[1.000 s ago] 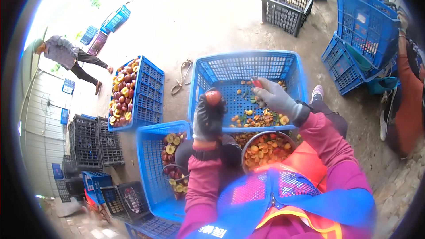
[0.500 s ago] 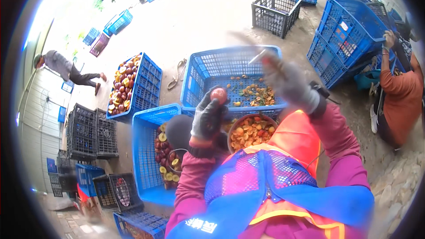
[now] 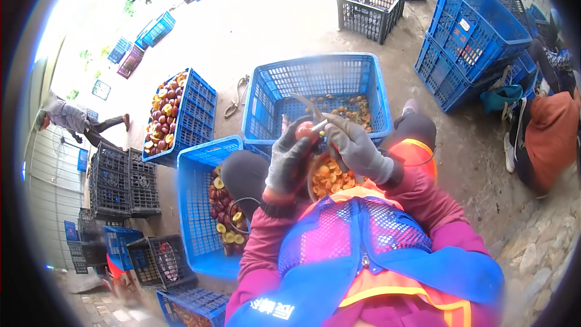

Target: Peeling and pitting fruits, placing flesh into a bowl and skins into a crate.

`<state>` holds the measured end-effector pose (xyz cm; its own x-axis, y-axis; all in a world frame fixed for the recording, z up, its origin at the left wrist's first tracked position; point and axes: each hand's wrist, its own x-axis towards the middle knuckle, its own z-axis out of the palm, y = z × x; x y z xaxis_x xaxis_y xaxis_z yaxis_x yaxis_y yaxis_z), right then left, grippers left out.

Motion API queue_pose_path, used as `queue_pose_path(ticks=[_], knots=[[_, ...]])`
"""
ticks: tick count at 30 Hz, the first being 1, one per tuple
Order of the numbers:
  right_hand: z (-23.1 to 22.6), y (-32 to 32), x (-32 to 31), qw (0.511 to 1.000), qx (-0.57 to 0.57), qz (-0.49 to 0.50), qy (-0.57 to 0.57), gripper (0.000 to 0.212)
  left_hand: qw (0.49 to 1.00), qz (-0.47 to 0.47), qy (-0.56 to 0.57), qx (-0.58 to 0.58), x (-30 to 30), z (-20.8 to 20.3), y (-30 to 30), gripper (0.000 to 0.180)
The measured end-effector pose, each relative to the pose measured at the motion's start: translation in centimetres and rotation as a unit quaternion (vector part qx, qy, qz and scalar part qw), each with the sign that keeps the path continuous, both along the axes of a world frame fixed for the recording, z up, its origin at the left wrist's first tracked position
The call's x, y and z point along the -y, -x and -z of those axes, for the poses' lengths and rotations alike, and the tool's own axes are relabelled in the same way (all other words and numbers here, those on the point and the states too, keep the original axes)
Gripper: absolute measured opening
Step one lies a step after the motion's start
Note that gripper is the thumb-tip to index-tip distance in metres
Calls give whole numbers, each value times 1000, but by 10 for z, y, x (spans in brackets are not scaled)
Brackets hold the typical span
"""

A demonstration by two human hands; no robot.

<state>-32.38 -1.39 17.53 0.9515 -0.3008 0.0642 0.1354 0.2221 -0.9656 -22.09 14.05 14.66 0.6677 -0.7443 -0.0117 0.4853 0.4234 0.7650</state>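
Note:
My left hand (image 3: 287, 158), in a grey and black glove, is closed around a round red plum (image 3: 306, 131). Close beside it, my right hand (image 3: 358, 147), also gloved, grips a knife with a curved blade (image 3: 307, 105) that points away to the left. A short whitish rod (image 3: 319, 126) also sticks out from the right hand and meets the plum; whether it belongs to the knife cannot be told. Under the hands sits a round bowl (image 3: 311, 183) of orange fruit pieces, partly hidden by my right hand and vest.
Ahead stands a blue crate (image 3: 257, 100) with fruit scraps. By my left leg another blue crate (image 3: 192, 206) holds halved plums, and a fuller crate (image 3: 203, 109) stands beyond. Stacked blue crates (image 3: 451, 54) and a person in orange (image 3: 551, 145) are at right. Another person (image 3: 69, 118) bends at far left.
My right hand has come down and left with the knife, from above the crate to the plum. The left hand, still holding the plum, has shifted slightly right. The person at far left has moved.

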Motion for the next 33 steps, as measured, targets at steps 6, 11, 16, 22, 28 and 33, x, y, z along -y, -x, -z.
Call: queue_pose_path(ticks=[6, 11, 16, 22, 28, 33], knots=[[31, -7, -6, 991, 22, 52, 120, 36, 999, 36, -6, 15, 3, -3, 11, 51], [28, -4, -18, 949, 38, 122, 290, 26, 996, 9, -74, 56, -11, 37, 1, 51], [63, 0, -12, 931, 0, 123, 343, 22, 979, 11, -145, 143, -1, 60, 1, 48], [93, 4, -4, 857, -35, 132, 497, 23, 837, -89, -273, 466, 5, 41, 14, 46], [143, 22, 49, 802, -109, 124, 573, 28, 792, -224, -310, 476, -14, 0, -3, 41], [75, 6, 4, 868, 165, 199, 424, 27, 993, -57, -69, 71, -13, -21, -8, 44]])
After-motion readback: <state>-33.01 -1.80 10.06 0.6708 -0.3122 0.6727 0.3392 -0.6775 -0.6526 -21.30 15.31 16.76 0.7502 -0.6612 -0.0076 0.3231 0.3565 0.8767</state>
